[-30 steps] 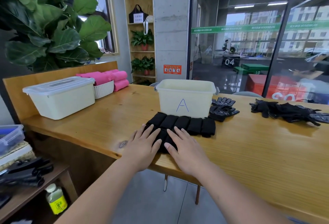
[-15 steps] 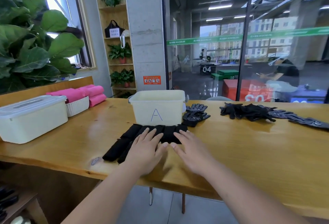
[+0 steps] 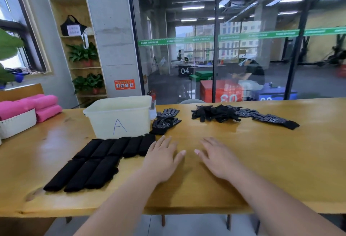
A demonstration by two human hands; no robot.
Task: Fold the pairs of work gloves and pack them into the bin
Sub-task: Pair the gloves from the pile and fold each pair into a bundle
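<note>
Several folded black glove bundles [image 3: 101, 159] lie in two rows on the wooden table [image 3: 280, 160], in front of a cream bin marked "A" [image 3: 119, 117]. A flat pair of black dotted gloves [image 3: 165, 121] lies just right of the bin. A loose heap of black gloves [image 3: 224, 113] sits farther right, with one stretched glove [image 3: 275, 120] at its right end. My left hand [image 3: 162, 158] and my right hand [image 3: 215, 158] are flat over bare wood, fingers straight, holding nothing, to the right of the bundles.
Pink rolled towels [image 3: 37, 105] and a white basket [image 3: 16, 123] stand at the far left of the table. Behind the table runs a glass wall [image 3: 243, 48]. Plant shelves [image 3: 82, 54] stand at the back left.
Both hands have come off the folded glove bundles and moved right onto bare table. The view has swung right, so the bundles and bin now sit to the left.
</note>
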